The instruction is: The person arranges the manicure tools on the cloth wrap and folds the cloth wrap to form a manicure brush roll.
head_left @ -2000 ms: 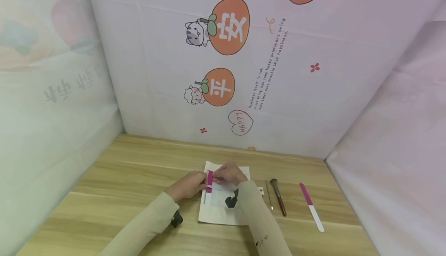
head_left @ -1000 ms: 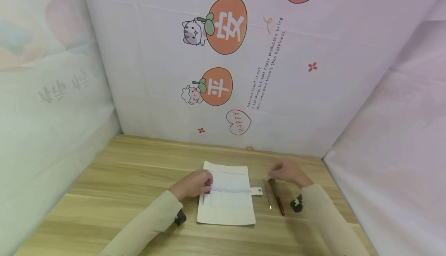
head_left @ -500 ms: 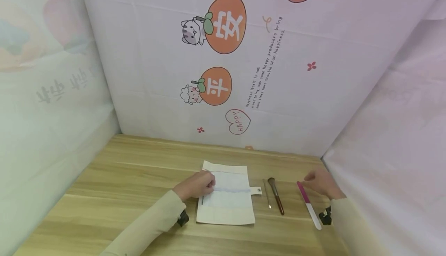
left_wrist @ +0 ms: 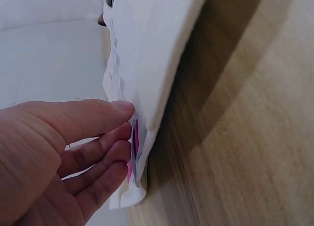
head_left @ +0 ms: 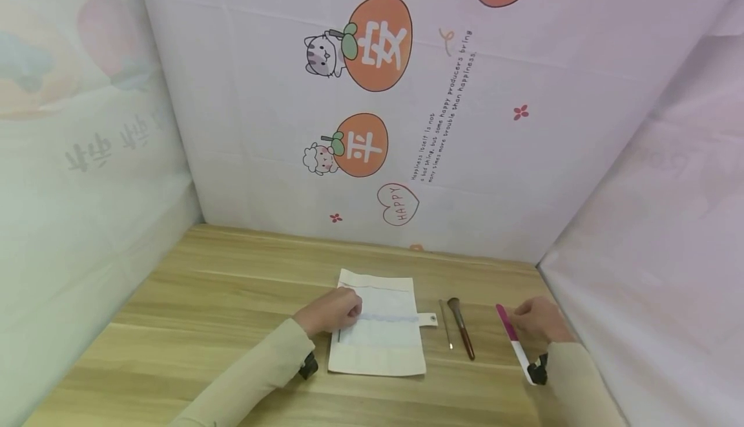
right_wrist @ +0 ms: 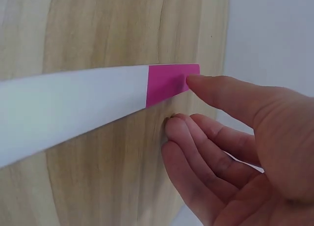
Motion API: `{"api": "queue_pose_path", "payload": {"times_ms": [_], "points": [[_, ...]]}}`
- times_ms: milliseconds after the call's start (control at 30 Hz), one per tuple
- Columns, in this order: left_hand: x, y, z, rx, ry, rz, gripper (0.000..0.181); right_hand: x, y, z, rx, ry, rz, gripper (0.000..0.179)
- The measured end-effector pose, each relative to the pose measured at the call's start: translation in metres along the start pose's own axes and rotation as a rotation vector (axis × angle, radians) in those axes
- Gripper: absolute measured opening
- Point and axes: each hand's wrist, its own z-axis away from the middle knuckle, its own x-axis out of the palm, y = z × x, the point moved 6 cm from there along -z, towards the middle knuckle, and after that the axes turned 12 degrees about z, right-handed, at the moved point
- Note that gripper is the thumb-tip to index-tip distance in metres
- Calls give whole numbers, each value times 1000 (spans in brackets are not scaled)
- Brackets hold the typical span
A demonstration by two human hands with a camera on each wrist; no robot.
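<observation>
A white cloth pouch point(head_left: 383, 356) with a snap strap lies unfolded on the table. My left hand point(head_left: 334, 311) is at its left side, thumb and fingertips pinching the pocket edge point(left_wrist: 133, 137). A pink strip point(left_wrist: 137, 135) shows inside that pocket; the rest of it is hidden. At the right lies a flat pink-and-white nail file point(head_left: 514, 340), its pink end away from me. My right hand point(head_left: 540, 317) is beside that end. In the right wrist view the thumb tip reaches the pink part point(right_wrist: 169, 81), while the other fingers lie loosely bent by the tabletop, gripping nothing.
Between the pouch and the nail file lie a thin metal stick point(head_left: 446, 327) and a makeup brush point(head_left: 463, 333) with a brown handle. The strap point(head_left: 429, 319) points toward them. Fabric walls point(head_left: 465, 207) close off the table's back and sides.
My right hand has left the pouch and moved right, past the brush, to the nail file's pink end. My left hand stays at the pouch's left edge, shifting slightly to the right.
</observation>
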Motion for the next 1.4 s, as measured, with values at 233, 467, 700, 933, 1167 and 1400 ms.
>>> {"api": "queue_pose_path", "payload": {"times_ms": [233, 467, 700, 933, 1167, 1400], "points": [[-1, 4, 3, -13, 11, 3, 15, 3, -9, -7, 16, -47, 29, 35], [-1, 1, 2, -28, 38, -4, 10, 1, -20, -11, 58, -85, 32, 23], [1, -4, 0, -23, 54, 1, 15, 1, -23, -9, 56, -98, 43, 21], [-3, -2, 3, -18, 45, 27, 22, 2, -22, -9, 46, -81, 43, 24], [-8, 1, 6, -42, 29, 75, 22, -1, -21, -11, 8, -50, 85, 26], [-8, -2, 8, -69, 23, 79, 24, -8, -23, -11, -33, -23, 75, 26]]}}
